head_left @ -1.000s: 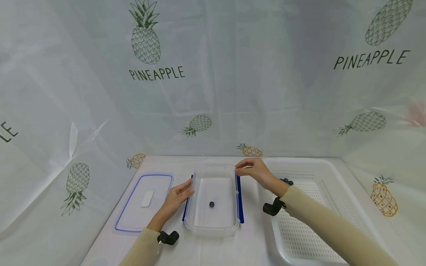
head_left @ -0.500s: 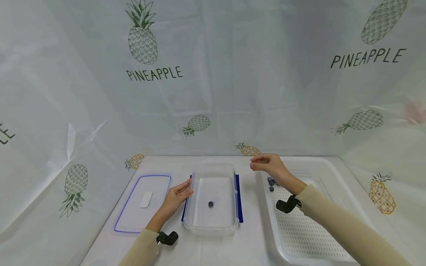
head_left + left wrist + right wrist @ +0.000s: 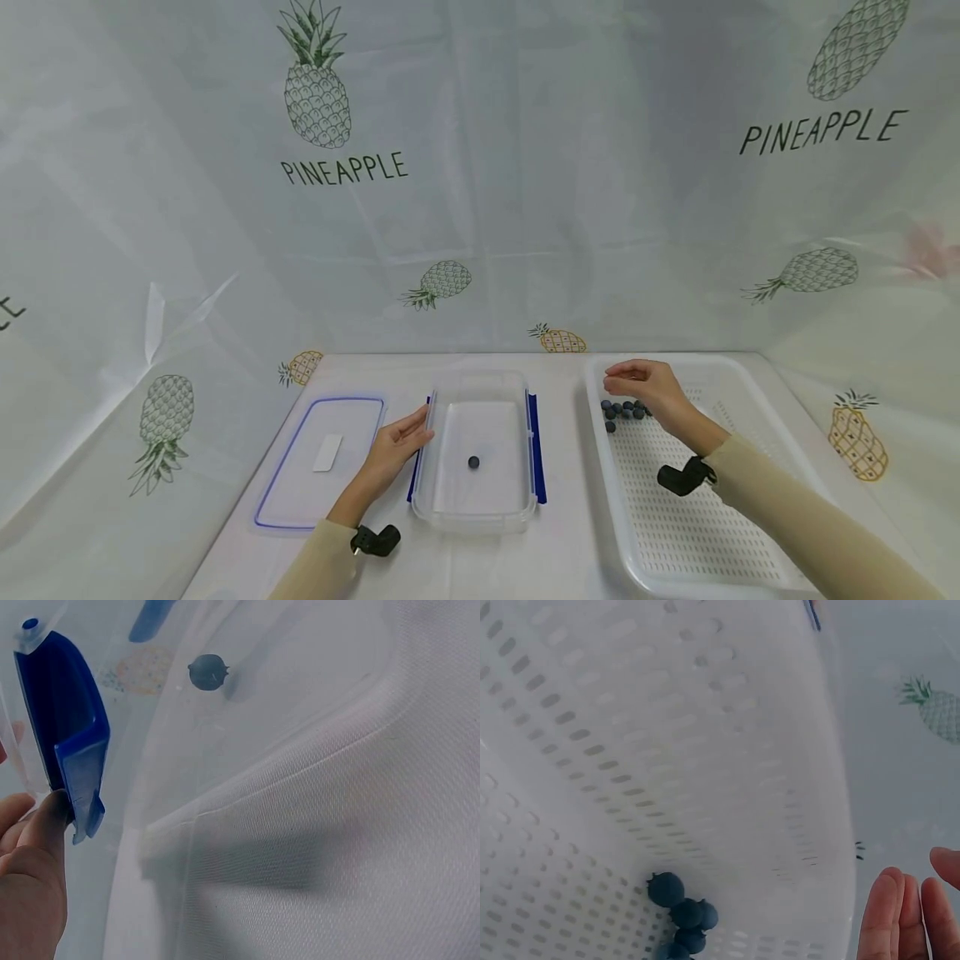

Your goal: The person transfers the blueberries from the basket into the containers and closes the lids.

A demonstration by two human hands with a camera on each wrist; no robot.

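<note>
My left hand (image 3: 397, 446) grips the left side of a clear plastic food container (image 3: 480, 518), its fingertips at the rim and the blue side latch (image 3: 82, 735). One blueberry (image 3: 473, 462) lies on the container's floor; it also shows through the plastic in the left wrist view. Over the far left corner of a white perforated basket (image 3: 705, 533), my right hand (image 3: 651, 390) hovers with nothing in it. Its fingers (image 3: 881, 911) are nearly straight, with the thumb apart from them. Below it, several blueberries (image 3: 686, 911) cluster in the basket's corner, partly covered by the hand in the head view.
A clear lid (image 3: 288, 492) with a blue seal and a white label lies flat, left of the container. White table surface (image 3: 566, 467) separates container and basket. Behind stands a pineapple-print curtain (image 3: 480, 208).
My right hand has moved right from the container's far right corner to above the basket's blueberries. My left hand stays at the container, and the berry inside has not moved.
</note>
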